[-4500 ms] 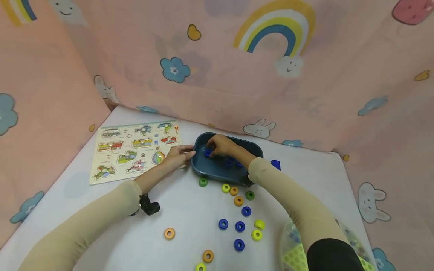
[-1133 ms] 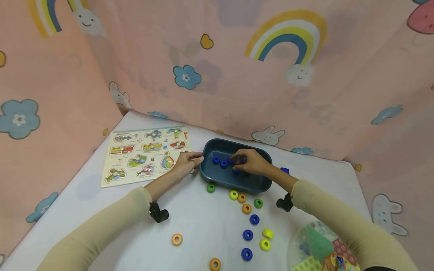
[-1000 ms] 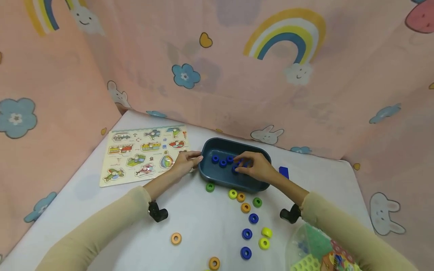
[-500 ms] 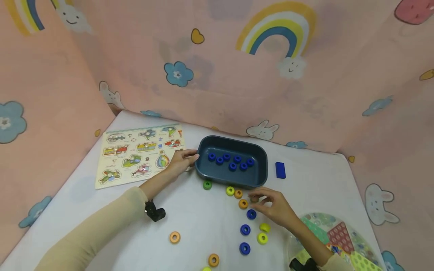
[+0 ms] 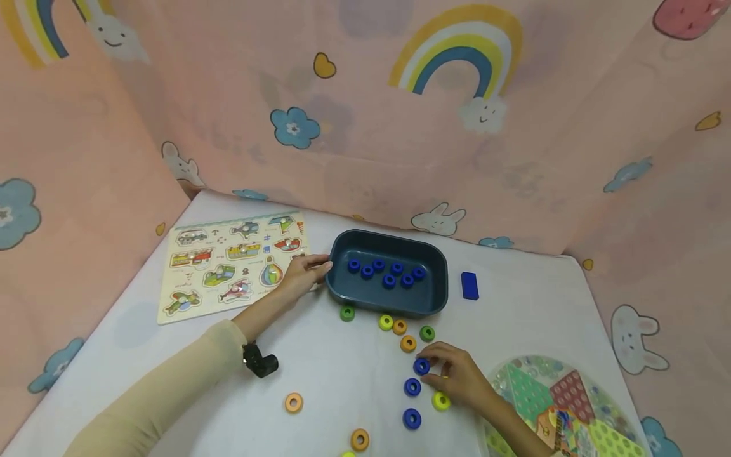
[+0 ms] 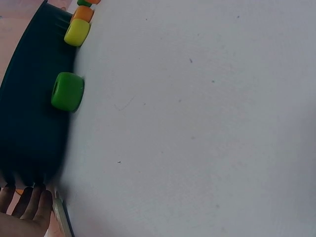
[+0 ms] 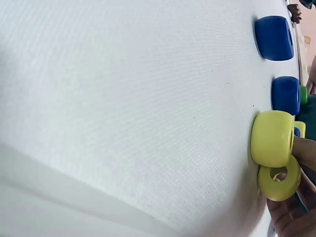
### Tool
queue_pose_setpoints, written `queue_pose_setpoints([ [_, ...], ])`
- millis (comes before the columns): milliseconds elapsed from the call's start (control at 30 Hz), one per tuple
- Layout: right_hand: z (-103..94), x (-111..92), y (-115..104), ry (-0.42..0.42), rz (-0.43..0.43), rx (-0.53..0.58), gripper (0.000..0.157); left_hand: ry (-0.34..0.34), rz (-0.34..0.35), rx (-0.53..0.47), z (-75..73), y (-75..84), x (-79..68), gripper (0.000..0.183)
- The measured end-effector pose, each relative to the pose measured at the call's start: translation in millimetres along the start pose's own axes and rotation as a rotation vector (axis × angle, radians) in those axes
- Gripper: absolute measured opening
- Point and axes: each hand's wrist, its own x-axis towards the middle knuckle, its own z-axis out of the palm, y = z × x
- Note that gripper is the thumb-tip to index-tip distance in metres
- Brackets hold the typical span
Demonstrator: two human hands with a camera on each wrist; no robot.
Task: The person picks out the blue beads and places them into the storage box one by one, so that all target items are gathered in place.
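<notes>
My left hand [image 5: 301,277] rests with extended fingers against the left end of a dark blue tray [image 5: 388,304]; the left wrist view shows its fingers [image 6: 43,205] along the outer wall. Several blue ring beads [image 5: 389,281] lie inside the tray. My right hand [image 5: 464,379] pinches another blue bead [image 5: 421,366] between thumb and fingers, in front of the tray. Two more blue beads, one nearer [image 5: 412,419] and one farther [image 5: 412,387], lie just below it. Beside the right fingers are two yellow beads, one upright [image 7: 271,139] and one tilted [image 7: 280,183], partly hidden by the hand in the head view.
Green [image 5: 347,313], yellow [image 5: 386,322] and orange beads [image 5: 408,343] lie along the tray's front. More orange beads [image 5: 294,402] sit nearer me. A vehicle puzzle board [image 5: 228,266] is at left, a blue block [image 5: 470,285] right of the tray, a round patterned container [image 5: 571,406] front right.
My right hand has left the tray, where it was among the blue beads, passed over the green bead and come nearer to a blue bead, now pinched. The left hand stays at the tray.
</notes>
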Motion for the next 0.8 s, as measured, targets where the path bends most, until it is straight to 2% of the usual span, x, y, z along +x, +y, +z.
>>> queue_pose_setpoints([
  [200, -6.3, 2.1, -3.6, 0.014, 0.031, 0.018, 0.033, -0.003, -0.003, -0.003, 1.3, 0.4, 2.2, 0.039],
  [367, -23.8, 13.5, -16.4, 0.054, -0.056, 0.076, 0.033, -0.003, -0.01, -0.011, 2.2, 0.7, 3.7, 0.039],
  [433, -35.0, 21.4, -34.7, 0.054, -0.09, 0.081, 0.033, -0.006, -0.013, -0.006, 2.0, 0.5, 3.6, 0.04],
  [600, -56.8, 57.9, -57.7, 0.04, -0.168, 0.04, 0.031, -0.006, -0.001, 0.008, 1.7, 0.4, 2.8, 0.039],
  [700, -59.5, 88.8, -47.3, 0.029, -0.19, 0.004, 0.03, -0.006, 0.006, 0.007, 1.3, 0.6, 2.1, 0.039],
  [800, -57.9, 119.0, -46.7, 0.008, -0.203, -0.059, 0.031, -0.007, 0.002, 0.001, -0.8, 0.5, 1.1, 0.04],
])
